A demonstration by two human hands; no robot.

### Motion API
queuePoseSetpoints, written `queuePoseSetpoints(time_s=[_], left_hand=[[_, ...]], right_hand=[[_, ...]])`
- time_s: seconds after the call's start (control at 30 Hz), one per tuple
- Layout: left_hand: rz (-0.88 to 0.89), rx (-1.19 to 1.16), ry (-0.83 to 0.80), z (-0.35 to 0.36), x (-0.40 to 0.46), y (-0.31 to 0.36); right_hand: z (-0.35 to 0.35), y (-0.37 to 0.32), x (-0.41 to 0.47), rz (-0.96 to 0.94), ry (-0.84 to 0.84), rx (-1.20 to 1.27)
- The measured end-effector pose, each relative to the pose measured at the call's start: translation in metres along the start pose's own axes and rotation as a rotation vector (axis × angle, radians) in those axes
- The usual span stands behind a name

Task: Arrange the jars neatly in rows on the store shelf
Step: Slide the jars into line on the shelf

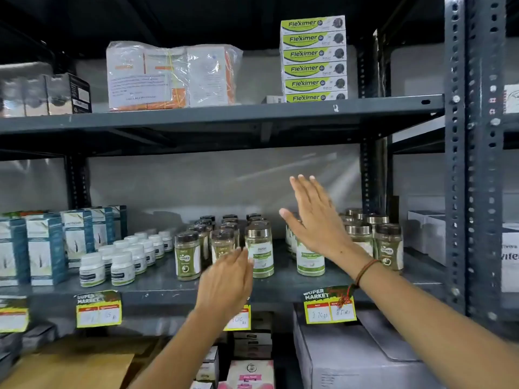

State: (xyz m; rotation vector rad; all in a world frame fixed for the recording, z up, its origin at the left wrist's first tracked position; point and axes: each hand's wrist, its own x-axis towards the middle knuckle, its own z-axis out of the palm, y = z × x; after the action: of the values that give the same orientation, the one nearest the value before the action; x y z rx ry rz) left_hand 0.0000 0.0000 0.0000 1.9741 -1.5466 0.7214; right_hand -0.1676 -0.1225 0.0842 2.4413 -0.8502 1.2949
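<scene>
Green-labelled jars with dark lids stand in rows on the grey middle shelf [157,287]. The front row holds a jar [187,255] at left and a jar [259,249] further right; a second group [389,247] stands at the right. My left hand [227,279] is flat with straight fingers in front of the middle jars, holding nothing. My right hand [316,220] is raised and flat, fingers straight, partly hiding a jar [310,263] behind it. Whether either hand touches a jar cannot be told.
Small white bottles [122,268] and blue boxes [46,248] fill the shelf's left. Yellow price tags [98,308] hang on the front edge. The upper shelf carries stacked Fleximer boxes [313,58] and a wrapped bundle [168,75]. A grey carton [351,355] sits below right.
</scene>
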Motion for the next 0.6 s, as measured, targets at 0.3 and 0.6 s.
queuePoseSetpoints(time_s=[0.3,0.6], left_hand=[[0.006,0.043,-0.078,0.052,-0.016,-0.008],[-0.035,0.046,-0.011,0.082,-0.013,-0.010]], right_hand=[[0.052,-0.023,0.016,-0.026,-0.374,0.016],[0.086,-0.022,0.037,0.079,-0.418,0.008]])
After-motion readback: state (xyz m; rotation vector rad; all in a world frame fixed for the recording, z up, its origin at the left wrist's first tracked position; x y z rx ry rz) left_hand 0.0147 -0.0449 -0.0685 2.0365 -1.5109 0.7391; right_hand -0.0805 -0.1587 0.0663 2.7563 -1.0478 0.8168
